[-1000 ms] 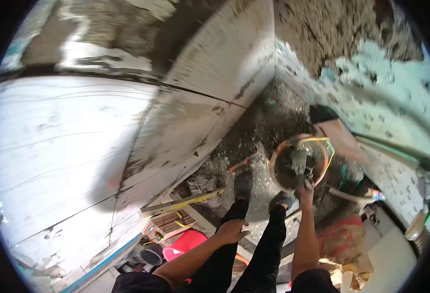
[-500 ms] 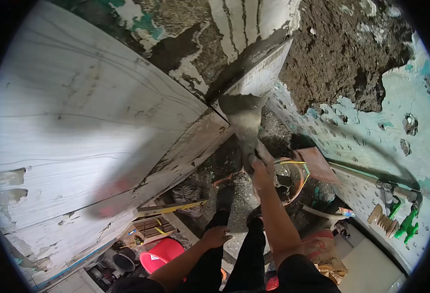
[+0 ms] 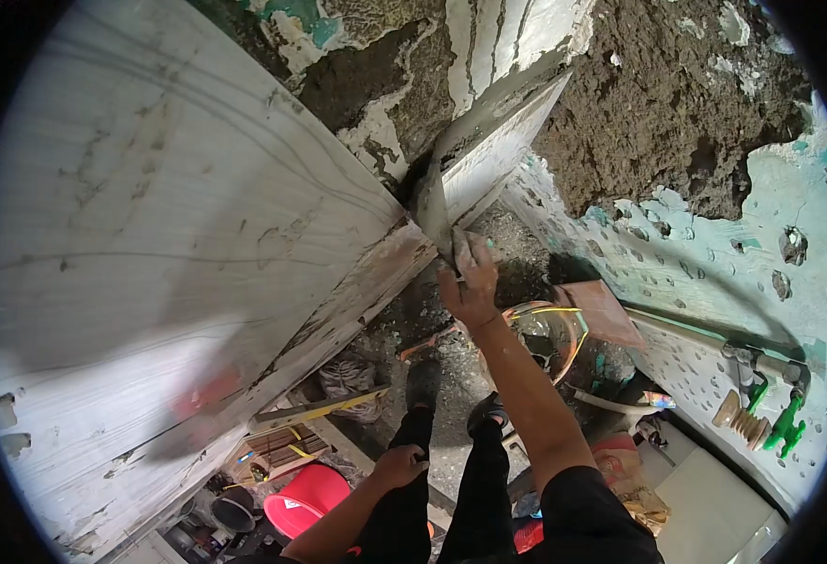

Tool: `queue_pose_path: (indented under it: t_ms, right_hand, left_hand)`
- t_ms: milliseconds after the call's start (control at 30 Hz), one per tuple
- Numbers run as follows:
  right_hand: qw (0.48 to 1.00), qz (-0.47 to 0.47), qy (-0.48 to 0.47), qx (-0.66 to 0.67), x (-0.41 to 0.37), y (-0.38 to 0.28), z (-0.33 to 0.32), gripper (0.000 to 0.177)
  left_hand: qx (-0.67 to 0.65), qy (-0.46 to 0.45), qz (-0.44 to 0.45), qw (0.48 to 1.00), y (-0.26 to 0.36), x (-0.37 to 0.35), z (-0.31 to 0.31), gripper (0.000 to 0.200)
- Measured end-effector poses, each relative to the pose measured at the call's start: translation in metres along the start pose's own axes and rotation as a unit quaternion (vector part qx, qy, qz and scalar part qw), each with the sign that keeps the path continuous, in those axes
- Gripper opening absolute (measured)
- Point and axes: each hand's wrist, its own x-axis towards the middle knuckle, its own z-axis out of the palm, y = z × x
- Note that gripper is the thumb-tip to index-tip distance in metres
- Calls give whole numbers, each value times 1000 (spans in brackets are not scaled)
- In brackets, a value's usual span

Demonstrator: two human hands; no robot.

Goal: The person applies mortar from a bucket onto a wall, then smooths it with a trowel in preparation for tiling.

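Note:
My right hand [image 3: 470, 279] reaches forward, closed on a trowel [image 3: 435, 202]. The grey blade is turned nearly edge-on and meets the inner corner where the ledge joins the white panel. Wet grey mortar [image 3: 500, 105] lies along the top of the white ledge [image 3: 498, 164], beside the blade. Most of the trowel's handle is hidden by my fingers. My left hand [image 3: 401, 467] hangs low by my thigh, fingers curled, with nothing visible in it. To its left is the large white, streaked panel [image 3: 179, 197].
Below my right arm stands a round bucket [image 3: 550, 338] with a hose around it, beside a reddish tile [image 3: 601, 315]. A red basin [image 3: 308, 500] sits lower left. On the right, a pipe with green valves [image 3: 785, 428] runs along the chipped wall [image 3: 695, 254].
My right hand has moved up and left, and the trowel has turned from showing its broad, mortar-smeared face to nearly edge-on at the corner. My left hand has drawn slightly left and curled.

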Motion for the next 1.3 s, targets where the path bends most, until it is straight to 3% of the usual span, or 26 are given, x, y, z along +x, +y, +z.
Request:
queue_pose_path:
  t_ms: [67, 267, 367, 667, 833, 1000, 1100, 1233, 1300]
  right_hand:
    - [999, -29, 34, -7, -3, 0, 10, 29]
    - [996, 86, 6, -26, -5, 12, 19, 28]
    - [996, 18, -2, -83, -4, 20, 14, 31]
    - [991, 59, -50, -105, -10, -6, -22, 30]
    - [979, 156, -69, -113, -39, -33, -58, 32]
    - [960, 251, -79, -99, 15, -89, -90, 40]
    - [950, 289, -65, -99, 36, -90, -93, 45]
    - [952, 247, -119, -134, 43, -85, -86, 46]
    - [968, 212, -117, -73, 32, -85, -79, 45]
  left_hand:
    - [0, -2, 4, 1000, 3, 1, -1, 40]
    - [-8, 4, 8, 1000, 0, 3, 1, 40]
    - [-6, 13, 15, 1000, -5, 2, 3, 40]
    - [-4, -18, -15, 1000, 18, 4, -10, 36]
    - [-13, 0, 2, 1000, 21, 5, -5, 36]
    - [-8, -1, 20, 1000, 22, 2, 0, 36]
    - [-13, 2, 26, 1000, 25, 0, 0, 36]
    - [-10, 3, 22, 1000, 28, 1, 0, 36]
    - [-8, 5, 24, 1000, 27, 1, 0, 36]
